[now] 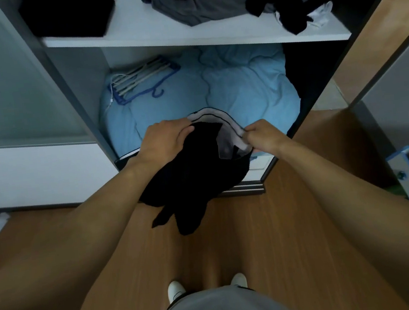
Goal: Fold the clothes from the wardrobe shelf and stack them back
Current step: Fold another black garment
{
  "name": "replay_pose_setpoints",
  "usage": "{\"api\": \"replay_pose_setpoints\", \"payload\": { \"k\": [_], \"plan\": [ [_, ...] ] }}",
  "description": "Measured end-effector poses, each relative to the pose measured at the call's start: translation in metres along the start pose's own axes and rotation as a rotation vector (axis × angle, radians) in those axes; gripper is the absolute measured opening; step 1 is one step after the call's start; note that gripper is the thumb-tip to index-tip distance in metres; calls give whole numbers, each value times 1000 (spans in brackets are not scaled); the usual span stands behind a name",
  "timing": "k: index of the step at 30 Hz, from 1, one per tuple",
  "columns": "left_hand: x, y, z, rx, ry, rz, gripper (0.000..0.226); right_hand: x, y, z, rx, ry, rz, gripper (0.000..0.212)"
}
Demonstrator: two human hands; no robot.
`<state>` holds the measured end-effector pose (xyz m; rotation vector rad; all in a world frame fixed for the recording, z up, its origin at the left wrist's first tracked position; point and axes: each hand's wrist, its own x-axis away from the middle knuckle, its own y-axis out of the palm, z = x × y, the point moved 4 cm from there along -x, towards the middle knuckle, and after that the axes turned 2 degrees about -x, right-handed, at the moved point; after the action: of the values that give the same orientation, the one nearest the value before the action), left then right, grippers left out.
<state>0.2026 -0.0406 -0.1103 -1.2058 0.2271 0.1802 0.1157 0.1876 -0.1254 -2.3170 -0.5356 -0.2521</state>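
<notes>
Both bare forearms reach forward from the bottom corners toward centre frame, held out over the brown wood-grain floor (pixel 270 224) in front of the open white-shelved wardrobe (pixel 185 37). Left hand (pixel 163 141), palm down, fingers curled over the top edge of a black garment with a pale grey-white band (pixel 187 172); right hand (pixel 262 135) pinched tight on the pale band at about 3 o'clock of the garment. The garment hangs bunched between the hands, its tail drooping toward 6 o'clock. No readable labels or writing. Lower wardrobe compartment holds a rumpled light-blue quilt (pixel 241 87), with a blue-and-pale multi-bar hanger (pixel 139 80) lying on it at 10 o'clock. The upper shelf at 12 o'clock carries a folded black pile (pixel 70 12) on the left, a loose dark-grey garment (pixel 197 7), and a crumpled black heap with white bits (pixel 288 5) to the right. At 6 o'clock, white shoe toes (pixel 175 289) show.
</notes>
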Motion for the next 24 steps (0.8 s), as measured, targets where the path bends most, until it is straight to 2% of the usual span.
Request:
{"api": "replay_pose_setpoints", "payload": {
  "k": [2,4,7,8,11,12,14,18,20,24],
  "plan": [
    [0,-5,3,-19,73,-39,29,0,14,-5,-97,-48,-112,23],
    [2,-10,3,-38,131,-64,29,-2,22,-14,-89,-145,-121,15],
    [5,-17,4,-74,183,-98,29,0,24,-33,-62,-305,-17,40],
    [6,-19,5,-81,195,-109,30,1,25,-38,-60,-359,-13,42],
    [8,-21,5,-91,214,-133,30,2,37,-47,84,-479,-193,41],
    [8,-22,5,-98,209,-142,30,2,43,-47,205,-485,-261,46],
    [10,-23,3,-119,196,-154,33,0,51,-44,386,-480,-284,50],
    [16,-23,-3,-123,183,-159,35,0,54,-41,320,-480,-211,26],
    [18,-24,-8,-120,150,-145,35,3,56,-44,317,-476,-160,36],
    [21,-28,-14,-74,106,-89,31,3,60,-41,384,-433,-182,35]
  ]
}}
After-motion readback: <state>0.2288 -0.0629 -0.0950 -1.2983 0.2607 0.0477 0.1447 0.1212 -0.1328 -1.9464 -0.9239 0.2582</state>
